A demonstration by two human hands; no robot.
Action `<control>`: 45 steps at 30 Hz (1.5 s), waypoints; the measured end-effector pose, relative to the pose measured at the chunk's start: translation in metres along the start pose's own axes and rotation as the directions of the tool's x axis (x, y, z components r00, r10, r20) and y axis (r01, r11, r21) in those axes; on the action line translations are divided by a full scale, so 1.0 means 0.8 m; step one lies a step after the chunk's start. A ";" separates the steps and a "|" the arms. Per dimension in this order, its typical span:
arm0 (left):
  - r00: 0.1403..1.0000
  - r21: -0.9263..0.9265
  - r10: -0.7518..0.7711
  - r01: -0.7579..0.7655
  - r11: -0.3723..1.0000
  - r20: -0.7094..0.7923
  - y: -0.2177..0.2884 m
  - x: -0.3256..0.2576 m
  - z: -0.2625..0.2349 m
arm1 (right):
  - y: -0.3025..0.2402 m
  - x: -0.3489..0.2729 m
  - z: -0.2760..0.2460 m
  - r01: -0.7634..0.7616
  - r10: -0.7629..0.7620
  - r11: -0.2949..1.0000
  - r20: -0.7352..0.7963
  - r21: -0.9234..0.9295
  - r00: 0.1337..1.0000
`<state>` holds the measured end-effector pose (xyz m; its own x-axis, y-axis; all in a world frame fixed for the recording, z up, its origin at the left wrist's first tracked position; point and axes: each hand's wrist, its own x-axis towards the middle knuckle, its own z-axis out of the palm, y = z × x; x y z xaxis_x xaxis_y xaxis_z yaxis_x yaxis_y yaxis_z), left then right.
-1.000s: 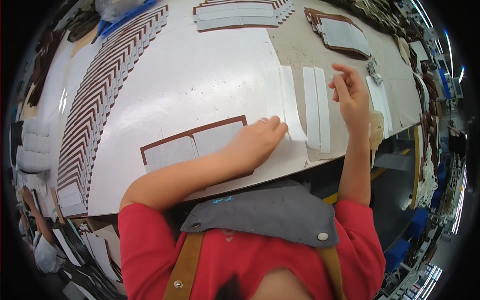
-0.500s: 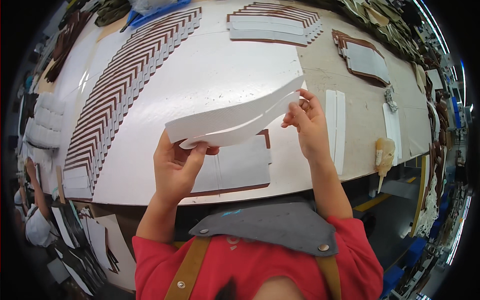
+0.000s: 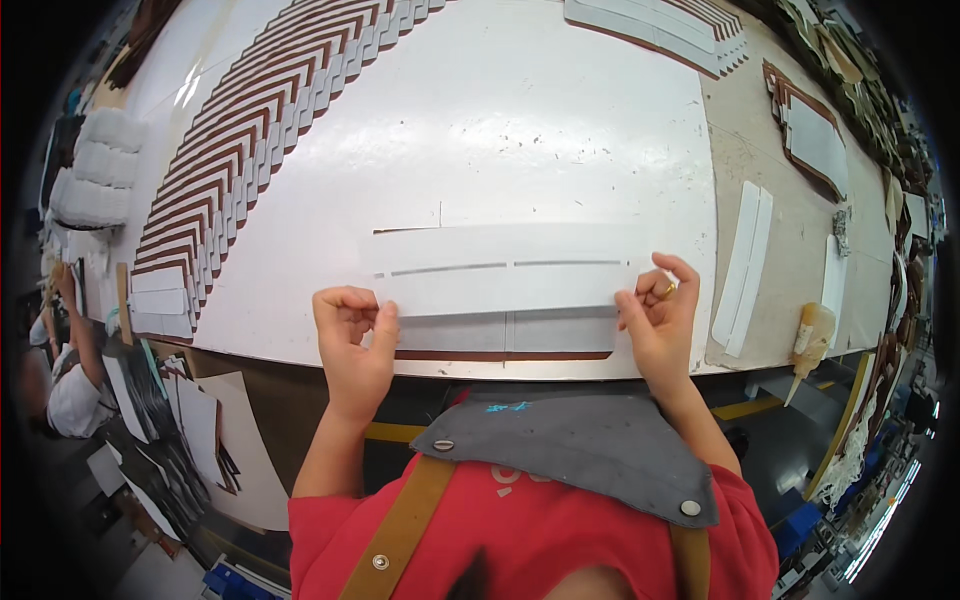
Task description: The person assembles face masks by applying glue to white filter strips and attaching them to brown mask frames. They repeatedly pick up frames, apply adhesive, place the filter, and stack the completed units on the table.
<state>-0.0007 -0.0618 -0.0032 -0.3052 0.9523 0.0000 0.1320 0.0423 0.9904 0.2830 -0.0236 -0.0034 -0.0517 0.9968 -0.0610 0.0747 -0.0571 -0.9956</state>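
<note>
A thin white strip [image 3: 500,290] with long narrow slots is stretched level between my hands. My left hand [image 3: 357,340] pinches its left end between thumb and fingers. At the other end, my right hand [image 3: 660,318] grips the strip's corner with thumb and fingers, a ring on one finger. Beneath the strip lies a grey panel [image 3: 505,334] with a brown edge, at the table's front edge. The strip covers most of that panel; its front part and a bit of its far left corner show. Whether the strip touches the panel, I cannot tell.
Brown-edged panels [image 3: 250,125] overlap in a long row at left. More stacked panels [image 3: 650,28] lie at the back right, with another stack [image 3: 815,145] beside them. White strips [image 3: 743,270] and a yellowish nozzle bottle [image 3: 812,335] are at right. Another person [image 3: 75,405] works at far left.
The strip was raised, tilted and curved above the table; now it is lower, flat and level over the grey panel. My right hand has come down. The whole view has shifted.
</note>
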 end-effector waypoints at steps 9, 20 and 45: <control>0.979 0.493 0.064 -0.154 0.856 0.195 -0.002 0.003 -0.001 | 0.006 -0.014 0.003 0.086 -0.059 0.910 0.079 -0.406 0.995; 0.973 0.551 0.010 -0.138 0.823 0.230 0.002 0.014 -0.001 | -0.001 -0.005 0.008 0.038 0.008 0.861 0.086 -0.508 0.996; 0.961 0.665 -0.051 -0.149 0.732 0.271 0.011 0.021 -0.001 | -0.006 -0.001 0.008 0.015 0.033 0.863 0.086 -0.505 0.996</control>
<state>-0.0053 -0.0459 0.0060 -0.0446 0.9952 -0.0876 0.7688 0.0902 0.6331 0.2759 -0.0246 0.0009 -0.1343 0.9859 -0.0998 0.5671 -0.0061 -0.8236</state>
